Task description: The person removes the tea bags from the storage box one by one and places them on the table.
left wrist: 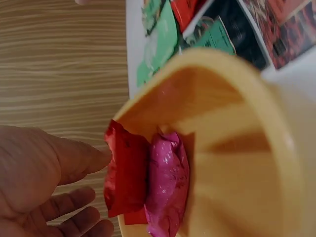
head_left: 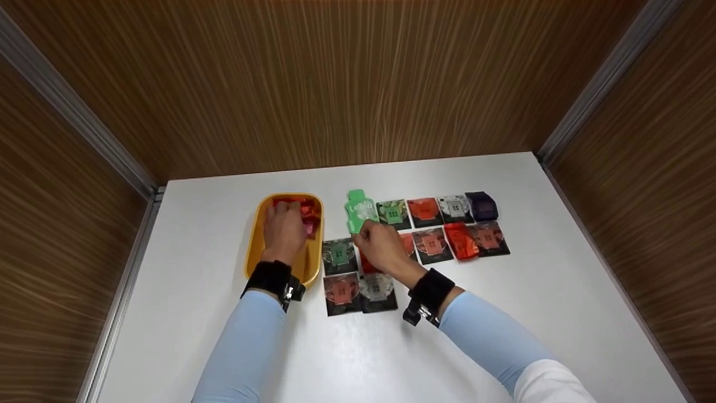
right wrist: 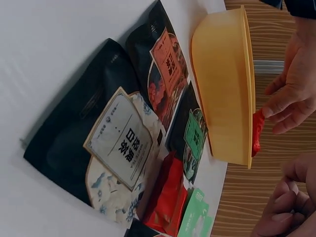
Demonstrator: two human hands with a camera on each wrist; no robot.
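My left hand (head_left: 284,230) reaches into the yellow basin (head_left: 249,240). It pinches a red packet (left wrist: 127,170) that stands up at the basin's rim; the far side of the grip is hidden. Beside that packet lies a shiny pink packet (left wrist: 169,182), inside the basin. My right hand (head_left: 382,244) hovers over the laid-out sachets with its fingers curled in, and nothing shows in it. Just beyond its knuckles lies a green bottle-shaped packet (head_left: 359,208). Beneath it, a red packet (right wrist: 167,197) is partly covered in the head view.
Dark square sachets with coloured labels, such as a white-labelled one (head_left: 378,292) and a green-labelled one (head_left: 339,254), lie in rows right of the basin. A purple packet (head_left: 482,206) ends the back row. Wood-grain panels (head_left: 358,84) enclose the white table (head_left: 184,313).
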